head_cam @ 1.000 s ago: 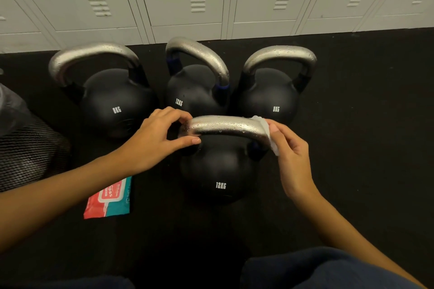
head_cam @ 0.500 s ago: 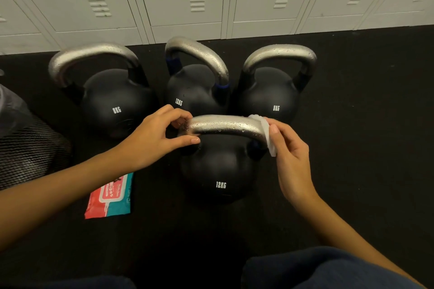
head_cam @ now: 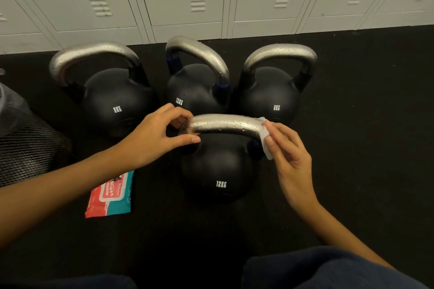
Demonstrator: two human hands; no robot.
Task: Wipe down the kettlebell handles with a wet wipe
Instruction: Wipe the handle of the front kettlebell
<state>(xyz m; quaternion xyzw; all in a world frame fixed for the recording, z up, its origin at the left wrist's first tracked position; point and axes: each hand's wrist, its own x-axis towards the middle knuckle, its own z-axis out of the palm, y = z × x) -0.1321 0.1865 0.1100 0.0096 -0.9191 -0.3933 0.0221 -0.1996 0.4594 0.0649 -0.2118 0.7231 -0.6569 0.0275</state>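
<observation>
On the black floor (head_cam: 352, 124), nearest the person, the 12KG kettlebell (head_cam: 220, 171) is steadied by the left hand (head_cam: 155, 136), pinched on the left end of its handle (head_cam: 225, 123), while the wet wipe (head_cam: 264, 141) is pressed by the right hand (head_cam: 288, 155) against the right end. The wipes pack (head_cam: 110, 195) lies left. Droplets are seen on the three farther handles (head_cam: 279, 53); whether those were wiped cannot be told. The wipe's far side is hidden.
</observation>
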